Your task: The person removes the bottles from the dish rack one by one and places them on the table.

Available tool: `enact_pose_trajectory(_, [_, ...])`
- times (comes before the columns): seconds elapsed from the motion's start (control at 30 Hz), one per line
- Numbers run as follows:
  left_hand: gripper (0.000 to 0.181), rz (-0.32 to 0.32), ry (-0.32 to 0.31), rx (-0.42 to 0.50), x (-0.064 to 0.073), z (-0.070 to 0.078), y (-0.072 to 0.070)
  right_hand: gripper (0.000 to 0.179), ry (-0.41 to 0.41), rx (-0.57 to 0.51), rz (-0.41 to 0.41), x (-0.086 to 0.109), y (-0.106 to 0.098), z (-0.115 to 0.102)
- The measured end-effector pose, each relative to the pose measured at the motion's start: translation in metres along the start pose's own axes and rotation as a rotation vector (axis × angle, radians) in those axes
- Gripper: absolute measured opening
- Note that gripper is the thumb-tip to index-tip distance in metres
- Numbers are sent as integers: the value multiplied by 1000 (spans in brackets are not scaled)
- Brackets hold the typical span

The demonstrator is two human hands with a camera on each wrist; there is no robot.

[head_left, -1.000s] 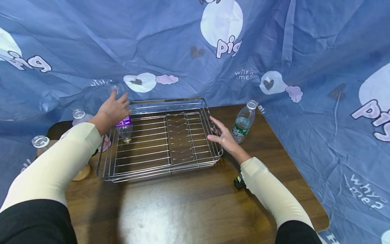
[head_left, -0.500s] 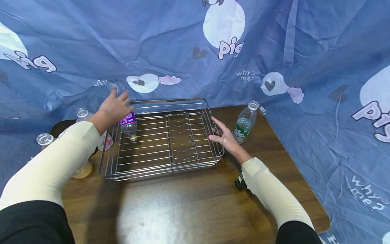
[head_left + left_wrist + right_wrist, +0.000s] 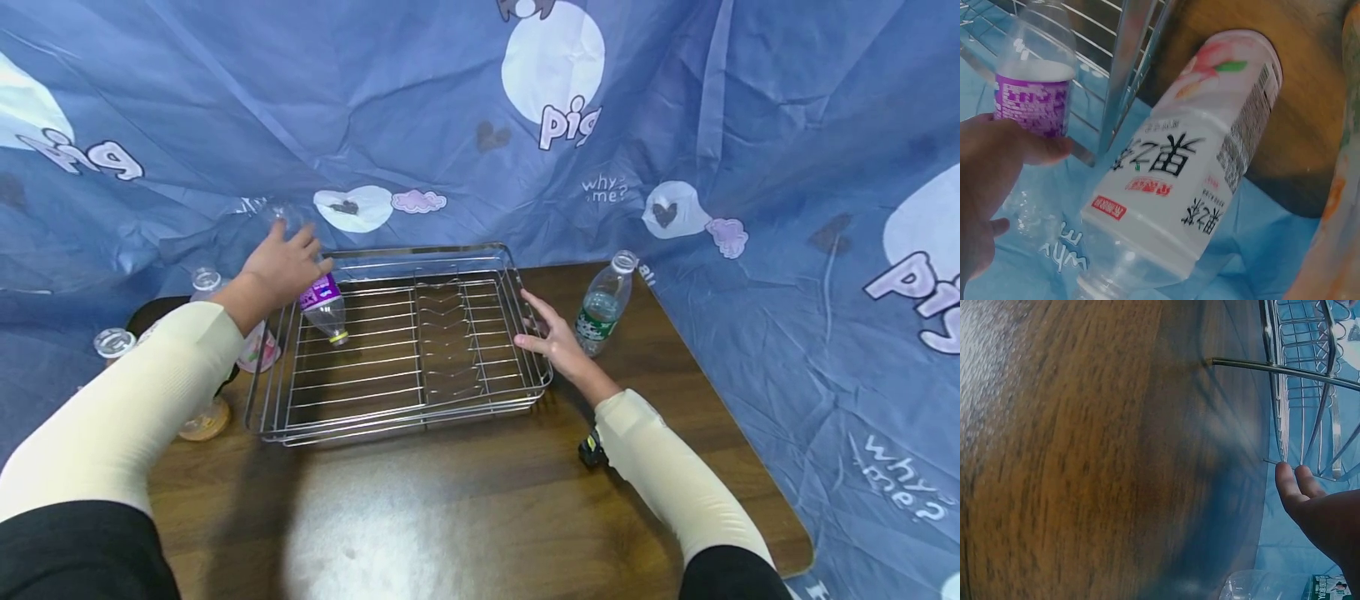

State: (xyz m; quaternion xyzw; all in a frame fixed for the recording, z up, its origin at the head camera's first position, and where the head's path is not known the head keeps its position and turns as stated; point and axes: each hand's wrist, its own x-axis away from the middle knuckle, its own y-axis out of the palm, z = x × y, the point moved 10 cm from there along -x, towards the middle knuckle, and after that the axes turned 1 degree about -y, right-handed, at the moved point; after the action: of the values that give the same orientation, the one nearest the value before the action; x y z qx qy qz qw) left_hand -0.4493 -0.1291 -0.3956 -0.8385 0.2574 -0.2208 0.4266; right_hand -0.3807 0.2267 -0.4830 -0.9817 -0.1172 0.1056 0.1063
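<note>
My left hand [image 3: 283, 265] holds a clear plastic bottle [image 3: 327, 312] with a purple label over the left end of a wire dish rack [image 3: 420, 410]. The bottle tilts neck-down, its yellow-ringed mouth among the rack's wires. In the left wrist view, the thumb lies against the purple label [image 3: 1034, 103]; the other fingers are partly hidden. At the rack's right end, my right hand [image 3: 557, 342] touches the side wires with extended fingers. The right wrist view shows two fingertips [image 3: 1284, 472] against the lower wires of that side.
A green-labelled bottle [image 3: 600, 308] stands right of my right hand. A pink-and-white bottle [image 3: 1166, 162] and other bottles [image 3: 204, 421] stand left of the rack, partly behind my left arm. A small black object [image 3: 591, 450] lies by my right sleeve. Blue cloth [image 3: 450, 75] hangs behind the table [image 3: 450, 508].
The purple-labelled bottle's neck has swung to the right inside the rack, so the bottle leans more. My right hand stays at the rack's right end. The whole head view has shifted slightly.
</note>
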Motion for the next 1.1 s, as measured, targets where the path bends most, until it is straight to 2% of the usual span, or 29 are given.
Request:
enact_pose_trajectory(0.27, [63, 27, 24, -3, 2, 3, -2, 82, -3, -19, -5, 0, 0, -3])
enact_pose_trajectory(0.47, [65, 28, 31, -3, 4, 7, -5, 82, 16, -35, 0, 1, -1, -5])
enact_pose_trajectory(0.67, [67, 60, -5, 51, 8, 5, -14, 83, 27, -31, 11, 0, -1, 2])
enact_pose_trajectory(0.87, [75, 53, -24, 100, 10, 4, -14, 84, 32, -19, 14, 1, -1, 3])
enact_pose_trajectory(1.0, [74, 60, -51, 167, 11, 2, -15, 84, 0, -4, 7, 1, 0, 0])
enact_pose_trajectory(1.1, [71, 89, -71, 228, 13, 1, -19, 84, -29, 13, 10, 2, 0, -3])
